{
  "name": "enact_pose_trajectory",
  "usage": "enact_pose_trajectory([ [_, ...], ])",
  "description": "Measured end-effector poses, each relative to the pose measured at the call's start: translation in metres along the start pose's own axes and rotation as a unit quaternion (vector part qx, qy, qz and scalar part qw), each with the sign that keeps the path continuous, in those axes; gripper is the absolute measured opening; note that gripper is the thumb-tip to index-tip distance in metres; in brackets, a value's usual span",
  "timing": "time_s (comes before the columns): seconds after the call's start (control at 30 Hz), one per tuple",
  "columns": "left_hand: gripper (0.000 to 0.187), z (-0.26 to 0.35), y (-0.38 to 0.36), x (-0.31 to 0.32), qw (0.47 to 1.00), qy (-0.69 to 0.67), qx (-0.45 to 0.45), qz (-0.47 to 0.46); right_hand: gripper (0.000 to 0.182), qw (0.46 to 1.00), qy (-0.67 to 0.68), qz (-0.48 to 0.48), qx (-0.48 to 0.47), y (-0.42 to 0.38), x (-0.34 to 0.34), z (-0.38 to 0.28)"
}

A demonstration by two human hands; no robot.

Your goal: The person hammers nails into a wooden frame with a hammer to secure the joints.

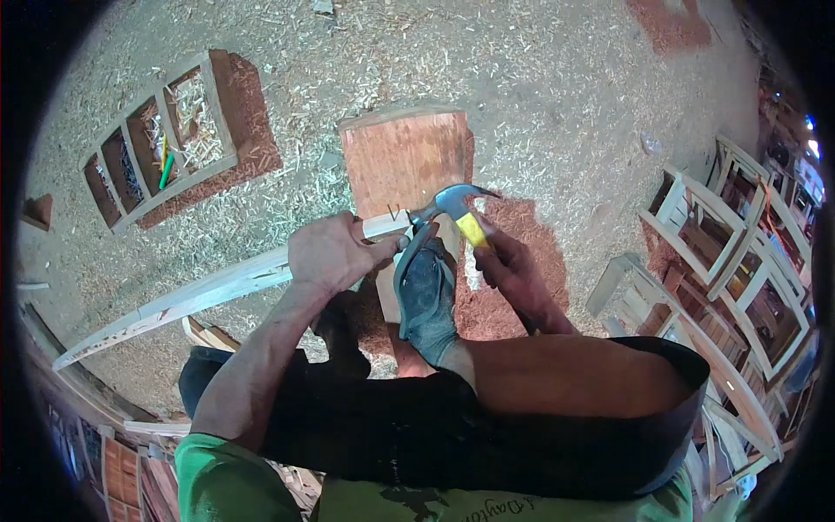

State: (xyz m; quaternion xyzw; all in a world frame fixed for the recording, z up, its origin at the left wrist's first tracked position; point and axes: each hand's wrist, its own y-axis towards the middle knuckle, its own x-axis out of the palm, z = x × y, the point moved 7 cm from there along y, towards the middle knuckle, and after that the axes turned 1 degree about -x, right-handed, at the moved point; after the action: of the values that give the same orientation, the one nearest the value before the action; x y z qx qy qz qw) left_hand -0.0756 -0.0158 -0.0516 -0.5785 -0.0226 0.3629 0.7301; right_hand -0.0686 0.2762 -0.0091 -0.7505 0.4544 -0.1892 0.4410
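Observation:
My left hand [335, 252] is closed around a long, pale wooden board [209, 291] close to its near end. That end [383, 225] rests at the front edge of a thick wooden block [404, 161]. Thin nails [394, 211] stick up at the board's end, some of them tilted. In my right hand [513, 265] is a claw hammer [457, 203] with a yellow handle, its head low beside the nails. My foot in a dark shoe [426, 291] is right by the board's tip, under the hammer; whether it presses on the wood is hidden.
A compartmented wooden tray [228, 161] at the left holds wood chips, dark nails and a green-handled tool [166, 171]. Wooden frames [696, 217] are piled along the right side. Shavings cover the ground [296, 78]. More boards lie at the lower left.

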Motion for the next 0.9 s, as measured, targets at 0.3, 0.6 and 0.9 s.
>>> enact_pose_trajectory([
  [0.3,0.079,0.002,0.001,-0.004,1.000,-0.005,0.007,0.007,0.058,0.998,0.006,-0.002,0.056,-0.002,-0.001,-0.018],
  [0.6,0.080,0.001,0.002,0.000,1.000,0.012,0.017,0.004,0.058,0.998,-0.055,0.013,0.023,0.008,-0.011,-0.003],
  [0.9,0.087,-0.001,0.001,0.000,0.999,-0.011,0.045,0.016,0.047,0.896,-0.400,0.019,-0.194,0.044,-0.032,-0.160],
])
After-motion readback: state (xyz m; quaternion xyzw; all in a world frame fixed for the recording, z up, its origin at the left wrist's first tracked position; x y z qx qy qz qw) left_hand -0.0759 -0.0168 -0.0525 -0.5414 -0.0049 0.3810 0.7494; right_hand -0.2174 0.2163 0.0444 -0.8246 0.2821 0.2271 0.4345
